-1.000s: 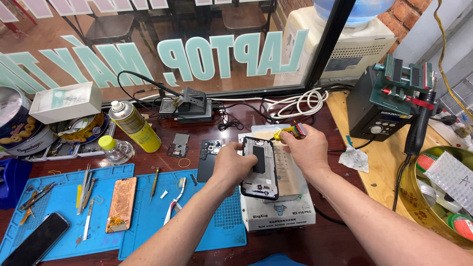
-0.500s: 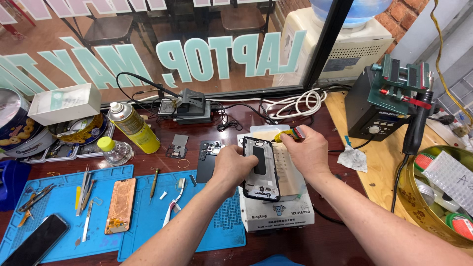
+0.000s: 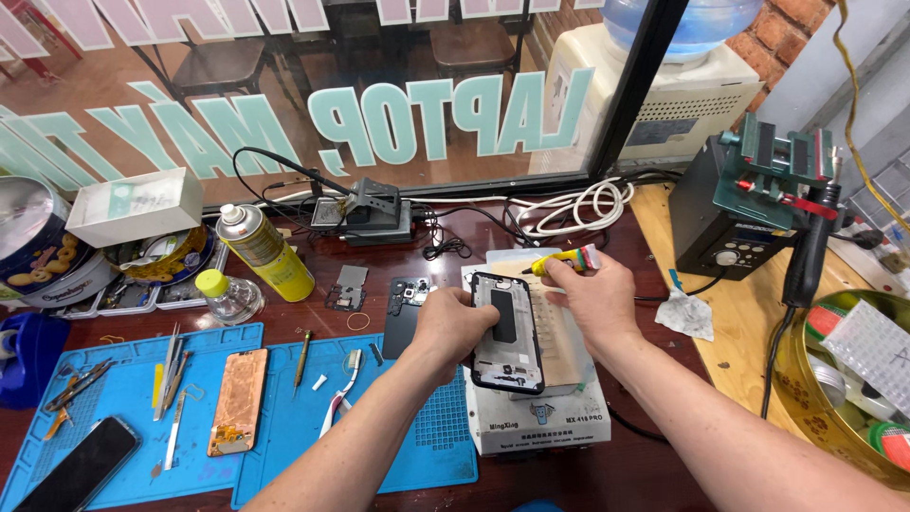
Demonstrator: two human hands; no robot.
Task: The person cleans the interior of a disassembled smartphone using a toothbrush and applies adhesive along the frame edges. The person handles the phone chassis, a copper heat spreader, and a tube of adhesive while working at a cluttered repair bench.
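My left hand (image 3: 455,327) grips the left edge of a black phone frame (image 3: 507,334) that lies on a white heating plate machine (image 3: 540,417). My right hand (image 3: 590,301) rests on the plate just right of the frame and holds a small yellow tool (image 3: 561,261) with a pink and white end, its tip pointing toward the frame's top corner. A dark phone back part (image 3: 406,313) lies left of the frame, partly hidden by my left hand.
Blue work mats (image 3: 284,417) hold tweezers, a copper-coloured panel (image 3: 238,399) and a black phone (image 3: 81,466). A yellow spray can (image 3: 265,251), a small bottle, tins and a white box stand at left. A soldering station (image 3: 735,218), a hot-air handle and a round tray sit at right.
My right hand with the yellow tool has shifted slightly down and left toward the frame's top edge. My left hand keeps its grip on the frame.
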